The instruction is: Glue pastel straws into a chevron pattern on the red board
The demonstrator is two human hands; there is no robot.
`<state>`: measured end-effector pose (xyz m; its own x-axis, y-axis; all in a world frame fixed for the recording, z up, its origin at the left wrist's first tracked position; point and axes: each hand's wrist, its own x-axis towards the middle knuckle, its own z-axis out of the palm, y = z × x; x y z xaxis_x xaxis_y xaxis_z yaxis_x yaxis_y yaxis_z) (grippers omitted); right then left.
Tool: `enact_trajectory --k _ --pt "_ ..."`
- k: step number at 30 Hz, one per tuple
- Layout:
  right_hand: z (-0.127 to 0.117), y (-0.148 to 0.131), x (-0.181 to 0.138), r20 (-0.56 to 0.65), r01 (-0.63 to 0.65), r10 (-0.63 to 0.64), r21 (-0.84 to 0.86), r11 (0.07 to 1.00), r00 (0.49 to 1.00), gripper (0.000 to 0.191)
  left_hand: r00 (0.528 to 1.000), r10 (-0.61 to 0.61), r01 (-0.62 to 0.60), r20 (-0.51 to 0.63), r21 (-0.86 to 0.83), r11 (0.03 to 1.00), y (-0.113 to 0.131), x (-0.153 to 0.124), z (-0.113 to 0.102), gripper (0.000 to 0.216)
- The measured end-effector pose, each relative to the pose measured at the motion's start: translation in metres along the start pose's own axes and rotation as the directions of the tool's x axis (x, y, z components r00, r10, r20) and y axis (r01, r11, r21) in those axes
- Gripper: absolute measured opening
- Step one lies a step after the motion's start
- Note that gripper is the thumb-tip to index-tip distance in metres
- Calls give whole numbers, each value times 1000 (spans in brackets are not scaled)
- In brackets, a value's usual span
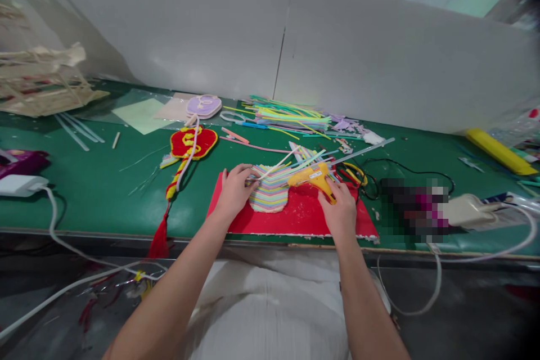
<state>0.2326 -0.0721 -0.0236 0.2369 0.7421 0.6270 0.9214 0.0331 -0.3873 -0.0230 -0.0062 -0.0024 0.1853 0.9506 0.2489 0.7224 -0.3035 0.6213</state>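
Note:
My right hand [340, 211] is closed round the handle of a yellow glue gun [312, 176], whose nozzle points left over a striped pastel piece [270, 194] made of glued strips. My left hand [234, 190] rests on the left edge of that piece, fingers pinching a pale strip [274, 169] that runs up to the right. The piece lies on a red mat [304, 216] at the front of the green table [105, 191].
A red and yellow ornament with a tassel [188, 149] lies left of the mat, a lilac one [203, 106] behind it. Loose coloured strips [287, 115] are piled at the back. White adapters with cables [21, 184] [468, 211] sit at both sides. A white partition stands behind.

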Motion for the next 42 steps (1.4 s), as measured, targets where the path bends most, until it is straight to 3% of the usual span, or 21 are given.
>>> enact_trajectory --k 28,42 --pt "-8 4 -3 -31 -116 115 -67 991 993 39 1000 5 -5 5 13 1000 -2 1 0 12" --pt "-15 8 -4 -83 -99 88 -147 984 993 37 1000 8 -7 8 -11 1000 -4 2 1 13"
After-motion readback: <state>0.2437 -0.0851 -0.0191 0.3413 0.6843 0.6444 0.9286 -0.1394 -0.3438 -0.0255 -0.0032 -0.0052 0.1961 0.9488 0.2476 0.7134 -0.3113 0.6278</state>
